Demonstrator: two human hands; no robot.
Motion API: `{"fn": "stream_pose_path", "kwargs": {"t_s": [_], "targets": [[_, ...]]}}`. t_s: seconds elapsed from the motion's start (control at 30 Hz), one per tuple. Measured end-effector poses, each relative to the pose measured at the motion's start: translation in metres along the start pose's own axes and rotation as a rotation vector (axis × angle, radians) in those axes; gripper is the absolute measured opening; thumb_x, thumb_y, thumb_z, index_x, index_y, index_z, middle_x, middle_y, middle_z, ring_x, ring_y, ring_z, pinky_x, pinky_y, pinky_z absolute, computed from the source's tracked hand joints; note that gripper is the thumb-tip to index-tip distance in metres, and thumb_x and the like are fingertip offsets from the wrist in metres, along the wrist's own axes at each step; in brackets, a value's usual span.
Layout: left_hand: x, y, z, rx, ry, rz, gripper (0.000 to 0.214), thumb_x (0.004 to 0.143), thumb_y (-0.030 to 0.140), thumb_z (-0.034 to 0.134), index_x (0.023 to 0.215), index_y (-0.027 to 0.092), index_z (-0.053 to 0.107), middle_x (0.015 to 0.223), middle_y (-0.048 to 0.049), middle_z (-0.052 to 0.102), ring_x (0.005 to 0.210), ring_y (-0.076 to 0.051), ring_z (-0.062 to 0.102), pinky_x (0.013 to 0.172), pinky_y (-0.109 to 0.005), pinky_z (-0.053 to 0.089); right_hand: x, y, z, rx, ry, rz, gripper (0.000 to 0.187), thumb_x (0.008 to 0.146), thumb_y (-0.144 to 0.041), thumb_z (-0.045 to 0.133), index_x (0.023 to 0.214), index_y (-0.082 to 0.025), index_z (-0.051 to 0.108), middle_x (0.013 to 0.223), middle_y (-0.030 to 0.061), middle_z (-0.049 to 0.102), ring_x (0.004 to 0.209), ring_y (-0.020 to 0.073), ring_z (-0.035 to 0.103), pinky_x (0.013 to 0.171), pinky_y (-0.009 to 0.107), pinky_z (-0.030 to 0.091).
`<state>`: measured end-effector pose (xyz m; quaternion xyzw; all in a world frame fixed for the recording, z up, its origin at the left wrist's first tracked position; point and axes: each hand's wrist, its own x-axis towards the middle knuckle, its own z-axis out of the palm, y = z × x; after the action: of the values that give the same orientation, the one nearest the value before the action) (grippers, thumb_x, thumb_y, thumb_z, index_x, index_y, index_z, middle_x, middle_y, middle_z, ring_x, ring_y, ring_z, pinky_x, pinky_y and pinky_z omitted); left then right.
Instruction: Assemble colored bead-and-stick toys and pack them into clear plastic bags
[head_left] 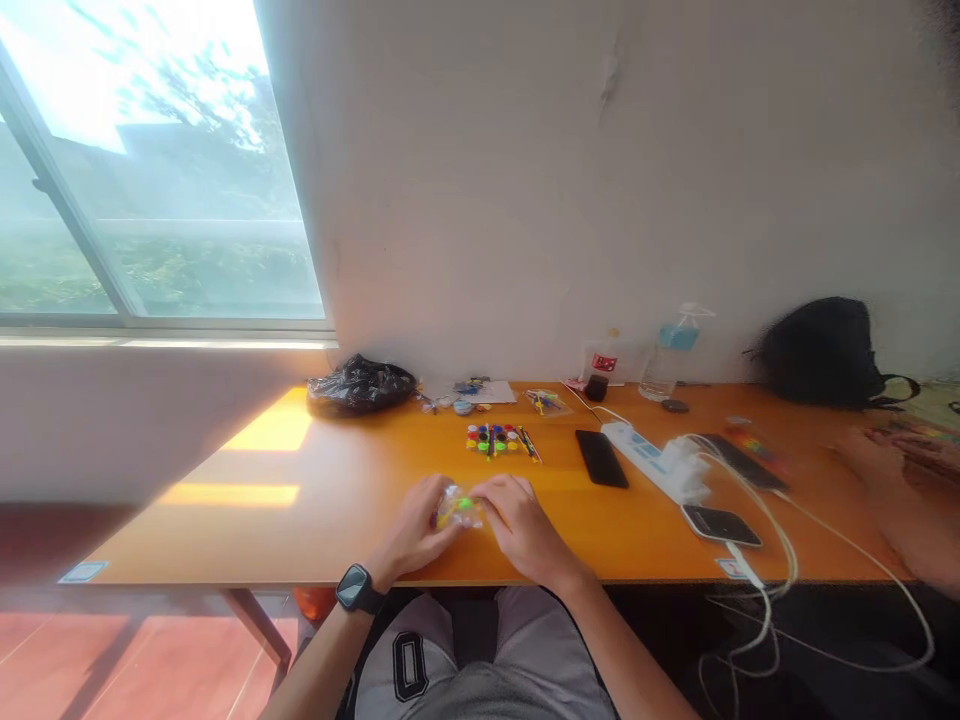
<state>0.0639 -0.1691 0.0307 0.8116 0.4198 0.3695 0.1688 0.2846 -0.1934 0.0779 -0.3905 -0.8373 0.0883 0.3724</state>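
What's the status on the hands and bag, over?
Left hand, right hand: both holding clear plastic bag. Green and yellow showing, blurred. Colored pots beyond, phone off right, neither blocking.

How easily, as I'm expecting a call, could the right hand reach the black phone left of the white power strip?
Probably yes: bare tabletop lies between the right hand and the black phone, though that hand is occupied with the clear packet.

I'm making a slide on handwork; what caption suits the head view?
Left hand and right hand hold a clear packet before colourful small pots on an orange-brown table.
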Motion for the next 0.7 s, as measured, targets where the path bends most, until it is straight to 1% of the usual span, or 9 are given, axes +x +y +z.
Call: {"fn": "stream_pose_path", "kwargs": {"t_s": [0.1,0.23,0.3,0.37,0.43,0.5,0.57,0.63,0.7], "targets": [[0.000,0.002,0.000,-0.005,-0.024,0.028,0.026,0.094,0.046,0.061,0.106,0.024,0.058,0.101,-0.0057,0.064,0.091,-0.024,0.057,0.079,-0.036,0.047,-0.001,-0.002,0.002,0.024,-0.054,-0.017,0.029,0.105,-0.017,0.050,0.121,-0.030,0.071,0.110,0.0054,0.075,0.106,0.0225,0.065,0.096,0.038,0.042],[0.000,0.005,0.000,-0.025,-0.031,0.017,0.030,0.095,0.051,0.061,0.110,0.025,0.060,0.101,-0.0063,0.065,0.092,-0.025,0.058,0.080,-0.038,0.048,-0.001,0.007,0.006,-0.087,0.017,0.086,0.031,0.106,-0.017,0.046,0.123,-0.027,0.070,0.100,0.0068,0.078,0.094,0.0230,0.070,0.094,0.040,0.042],[0.000,0.007,0.000,-0.033,-0.035,0.016,0.030,0.095,0.051,0.061,0.112,0.025,0.061,0.102,-0.0065,0.066,0.093,-0.026,0.059,0.081,-0.038,0.049,-0.001,0.010,0.008,-0.070,0.032,0.104,0.030,0.107,-0.020,0.046,0.123,-0.027,0.071,0.100,0.0065,0.078,0.092,0.0225,0.071,0.093,0.039,0.044],[0.000,0.008,-0.001,-0.049,-0.041,0.023,0.030,0.096,0.049,0.061,0.114,0.026,0.061,0.105,-0.0064,0.066,0.095,-0.025,0.060,0.082,-0.037,0.049,-0.002,0.008,0.008,0.030,-0.010,0.066,0.028,0.106,-0.024,0.049,0.121,-0.028,0.072,0.107,0.0053,0.078,0.096,0.0212,0.071,0.091,0.035,0.047],[0.000,0.009,-0.002,-0.061,-0.043,0.031,0.030,0.095,0.047,0.061,0.117,0.026,0.060,0.107,-0.0060,0.067,0.097,-0.025,0.061,0.084,-0.037,0.050,-0.002,0.004,0.007,0.097,-0.041,0.043,0.027,0.107,-0.026,0.048,0.121,-0.029,0.072,0.113,0.0043,0.077,0.101,0.0204,0.071,0.094,0.034,0.049],[0.000,0.010,-0.002,-0.056,-0.034,0.026,0.028,0.096,0.046,0.061,0.116,0.026,0.061,0.107,-0.0061,0.067,0.097,-0.025,0.061,0.084,-0.037,0.049,-0.003,-0.001,0.005,0.090,-0.057,0.043,0.027,0.107,-0.028,0.049,0.124,-0.029,0.070,0.118,0.0047,0.076,0.108,0.0215,0.069,0.100,0.037,0.047],[0.000,0.010,0.000,-0.042,-0.021,0.017,0.026,0.097,0.045,0.059,0.114,0.026,0.062,0.106,-0.0064,0.068,0.096,-0.026,0.061,0.084,-0.037,0.049,-0.002,-0.003,0.002,0.073,-0.074,0.030,0.025,0.103,-0.029,0.057,0.126,-0.028,0.068,0.121,0.0050,0.074,0.114,0.0230,0.067,0.105,0.040,0.046],[0.000,0.011,0.003,-0.038,-0.010,0.016,0.028,0.097,0.046,0.060,0.116,0.026,0.062,0.108,-0.0070,0.069,0.097,-0.026,0.061,0.084,-0.038,0.049,-0.002,-0.003,-0.001,0.068,-0.076,0.016,0.026,0.098,-0.026,0.065,0.124,-0.029,0.068,0.124,0.0051,0.071,0.116,0.0235,0.066,0.104,0.040,0.047],[0.000,0.011,0.006,-0.047,-0.014,0.027,0.034,0.094,0.049,0.064,0.120,0.026,0.061,0.112,-0.0077,0.068,0.100,-0.027,0.061,0.085,-0.039,0.050,-0.001,-0.002,-0.003,0.051,-0.040,0.023,0.026,0.098,-0.020,0.064,0.121,-0.029,0.070,0.124,0.0053,0.068,0.115,0.0230,0.065,0.103,0.039,0.048]]}}
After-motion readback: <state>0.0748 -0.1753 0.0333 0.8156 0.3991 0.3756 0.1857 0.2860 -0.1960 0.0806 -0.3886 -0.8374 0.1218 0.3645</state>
